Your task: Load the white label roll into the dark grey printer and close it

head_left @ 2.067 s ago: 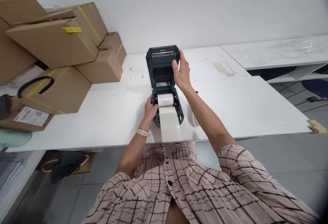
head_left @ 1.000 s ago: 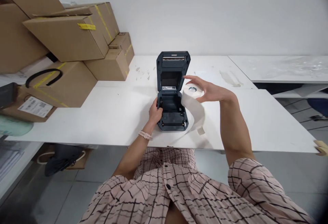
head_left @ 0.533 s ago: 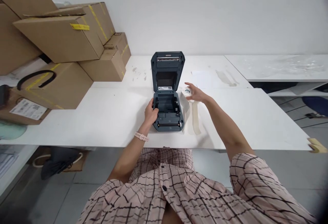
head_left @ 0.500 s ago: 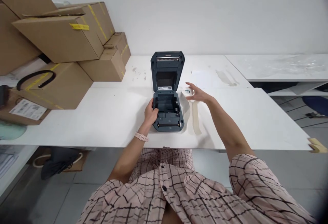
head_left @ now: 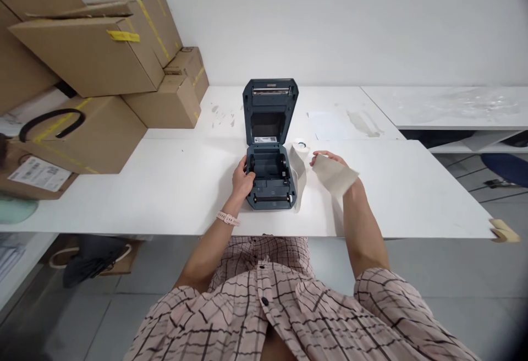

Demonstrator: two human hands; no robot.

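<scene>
A dark grey label printer [head_left: 270, 187] stands on the white table, its lid [head_left: 270, 113] tipped up and its inner bay exposed. My left hand [head_left: 242, 179] grips the printer's left side, thumb over the rim and fingers hidden behind it. To the right of the printer, my right hand [head_left: 330, 158] holds a beige paper strip [head_left: 336, 176], which covers part of the hand and the wrist. Between printer and right hand stands a white label roll [head_left: 300, 147], with a loose length of its paper trailing toward the front beside the printer.
Cardboard boxes [head_left: 91, 58] are piled at the table's left end. A white sheet [head_left: 328, 125] and a translucent scrap [head_left: 363, 123] lie toward the back. A second white table [head_left: 445, 108] adjoins at right. A beige piece [head_left: 504, 230] sits at the right front corner.
My right hand has left the label roll and picked up the beige paper strip from the table, moving it slightly right. My left hand stays on the printer.
</scene>
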